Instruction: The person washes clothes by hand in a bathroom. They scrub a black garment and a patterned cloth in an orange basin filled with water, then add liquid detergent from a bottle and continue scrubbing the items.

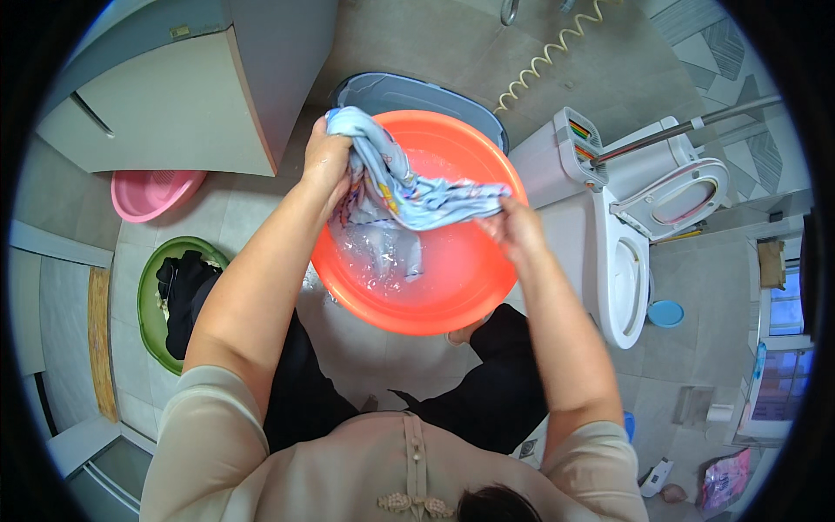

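Between my hands stretches a wet, light blue patterned garment, twisted into a thick roll. My left hand grips its upper left end, above the rim of an orange plastic basin. My right hand pinches the other end near the basin's right rim. A loose part of the cloth hangs from the left side into cloudy, bubbly water. The basin is in front of my knees on the tiled floor, and its underside is hidden.
Behind the basin is a blue-grey plastic tub. A green basin with dark clothes sits at left, near a pink basin under a cabinet. At right are a mop bucket with a metal handle and a toilet.
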The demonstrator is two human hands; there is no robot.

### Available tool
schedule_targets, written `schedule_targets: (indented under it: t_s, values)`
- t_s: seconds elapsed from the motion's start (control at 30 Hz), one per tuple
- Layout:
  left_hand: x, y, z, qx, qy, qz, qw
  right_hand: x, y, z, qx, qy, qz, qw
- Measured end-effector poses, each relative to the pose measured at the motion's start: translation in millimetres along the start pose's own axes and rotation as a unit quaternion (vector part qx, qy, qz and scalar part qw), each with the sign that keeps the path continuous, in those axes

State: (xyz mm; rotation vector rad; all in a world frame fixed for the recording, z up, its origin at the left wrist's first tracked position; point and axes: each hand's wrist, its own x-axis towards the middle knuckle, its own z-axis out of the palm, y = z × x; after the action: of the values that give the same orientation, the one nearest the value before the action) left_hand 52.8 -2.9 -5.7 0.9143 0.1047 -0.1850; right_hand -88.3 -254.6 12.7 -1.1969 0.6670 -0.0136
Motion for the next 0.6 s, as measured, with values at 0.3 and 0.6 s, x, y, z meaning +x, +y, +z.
schedule_targets:
  t_s: [0.3,0.6]
  values:
    - [-37.4,34.7,54.1,-0.069,-0.209,0.025,0.975,-49.7,89.2,57.8,0.176,-0.144,0.215,0.95]
    - [-102.6,-12.5,51.1,0.566,-0.427,0.397,0.583,-95.8,73.5,63.1,0.403,-0.246,0.08,0.878]
